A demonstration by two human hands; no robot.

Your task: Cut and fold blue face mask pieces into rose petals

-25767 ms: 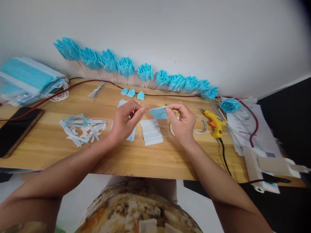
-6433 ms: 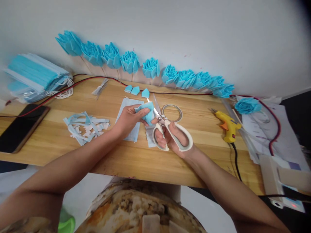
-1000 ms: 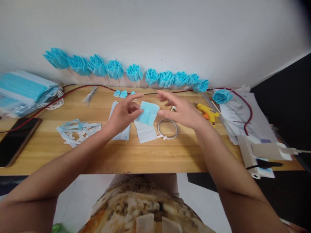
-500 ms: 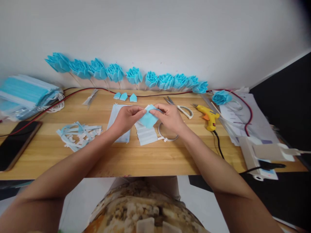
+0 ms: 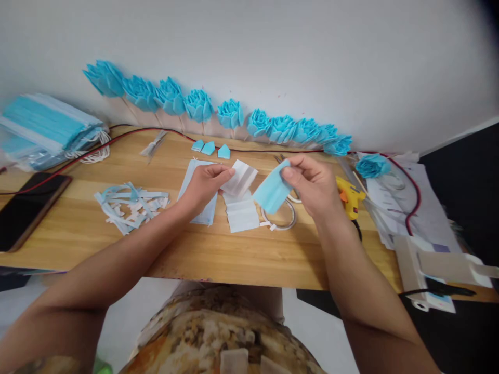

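Between finger and thumb, my left hand (image 5: 206, 186) pinches a white fabric square (image 5: 240, 177) by its left corner. My right hand (image 5: 315, 183) grips a light blue fabric piece (image 5: 272, 188) at its upper right edge. The two pieces are apart, both raised over the table. Below them lie a pale pleated piece (image 5: 242, 216) and a roll of tape (image 5: 289, 221). A flat pale blue face mask (image 5: 202, 214) is partly hidden behind my left hand. Scissors (image 5: 293, 198) are mostly covered by my right hand and the blue piece.
Blue fabric flowers (image 5: 199, 105) on sticks lean along the wall. Small blue cut pieces (image 5: 209, 148), trimmed scraps (image 5: 132, 205), a mask stack (image 5: 47, 124) and a phone (image 5: 33, 208) lie leftward. At right are a yellow glue gun (image 5: 351, 197) and a power strip (image 5: 417, 270).
The pieces held together between both hands have been separated. My right hand has moved right with the blue piece, while the left keeps the white square. The view has shifted slightly.
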